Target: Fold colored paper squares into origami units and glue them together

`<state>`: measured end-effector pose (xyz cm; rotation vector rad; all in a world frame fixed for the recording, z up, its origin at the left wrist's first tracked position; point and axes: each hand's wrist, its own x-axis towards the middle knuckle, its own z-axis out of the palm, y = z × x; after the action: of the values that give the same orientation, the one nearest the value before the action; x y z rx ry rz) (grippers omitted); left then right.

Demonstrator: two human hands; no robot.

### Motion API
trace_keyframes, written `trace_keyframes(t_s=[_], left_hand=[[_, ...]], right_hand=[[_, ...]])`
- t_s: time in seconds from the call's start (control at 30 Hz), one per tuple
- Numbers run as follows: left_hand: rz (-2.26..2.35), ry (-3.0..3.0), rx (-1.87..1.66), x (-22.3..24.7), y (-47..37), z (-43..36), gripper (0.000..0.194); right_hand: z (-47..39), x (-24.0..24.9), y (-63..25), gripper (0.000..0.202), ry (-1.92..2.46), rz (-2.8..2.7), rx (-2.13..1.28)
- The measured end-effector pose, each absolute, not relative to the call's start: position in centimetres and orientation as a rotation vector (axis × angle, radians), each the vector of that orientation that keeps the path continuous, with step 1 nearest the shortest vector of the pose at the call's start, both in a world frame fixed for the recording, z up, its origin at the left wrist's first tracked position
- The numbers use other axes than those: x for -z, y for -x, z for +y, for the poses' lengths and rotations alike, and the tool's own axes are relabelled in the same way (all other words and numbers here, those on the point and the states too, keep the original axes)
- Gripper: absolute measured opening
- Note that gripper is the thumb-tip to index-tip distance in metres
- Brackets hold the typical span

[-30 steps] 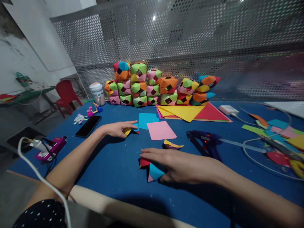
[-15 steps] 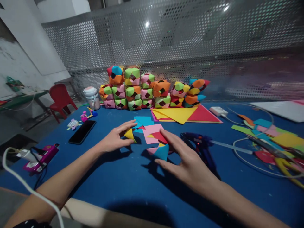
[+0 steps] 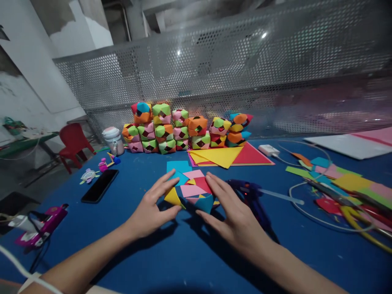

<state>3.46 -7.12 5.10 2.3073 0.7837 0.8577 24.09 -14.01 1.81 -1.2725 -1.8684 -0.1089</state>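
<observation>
from my screen, i see the yellow fold (image 3: pixel 173 197) in the left hand (image 3: pixel 153 206), fingers along its far side, thumb along its near edge, spread apart with the paper pinched between. the right hand (image 3: pixel 235 208) grips the blue fold (image 3: pixel 204 203) likewise, fingertips at its red top, thumb at its near side. both folds sit mid-frame, a little below centre, raised over the table (image 3: pixel 153 269), judging by the shadows; whether they touch or are joined, i can't tell.

my worry is pressure: too hard a squeeze could crease those curved walls, too loose a hold could let the corners slip out of line. the glue gun (image 3: pixel 249 192), right of centre, shows a red light and has its nose near the right forefinger, so a sideways swing might knock it, or burn skin if it's hot.

the folds look like thin, matt paper bent into pointed shells. behind them lies a flat blue sheet (image 3: pixel 178 165). upper centre, faceted paper balls (image 3: pixel 163 132) with dark openings stand stacked before perforated metal mesh (image 3: pixel 196 81). loose scraps (image 3: pixel 346 179) lie at the right.
</observation>
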Motion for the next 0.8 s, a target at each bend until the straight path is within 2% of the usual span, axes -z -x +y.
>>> trace_keyframes(t_s=[0.23,0.53,0.8], left_hand=[[0.792,-2.316,-0.822,-4.9,-3.4,-7.1,0.051],[0.792,-2.038,-0.921,-4.0,-3.8,-7.4,0.043],[0.781,-1.974,-0.860,-4.2,-4.0,-7.8,0.044]], right_hand=[[-14.2,-1.5,-24.0,0.069,1.311,-1.920,0.087],[-14.3,-1.5,-24.1,0.067,1.405,-1.923,0.237],[-14.5,-2.1,-24.2,0.069,1.356,-1.916,-0.051]])
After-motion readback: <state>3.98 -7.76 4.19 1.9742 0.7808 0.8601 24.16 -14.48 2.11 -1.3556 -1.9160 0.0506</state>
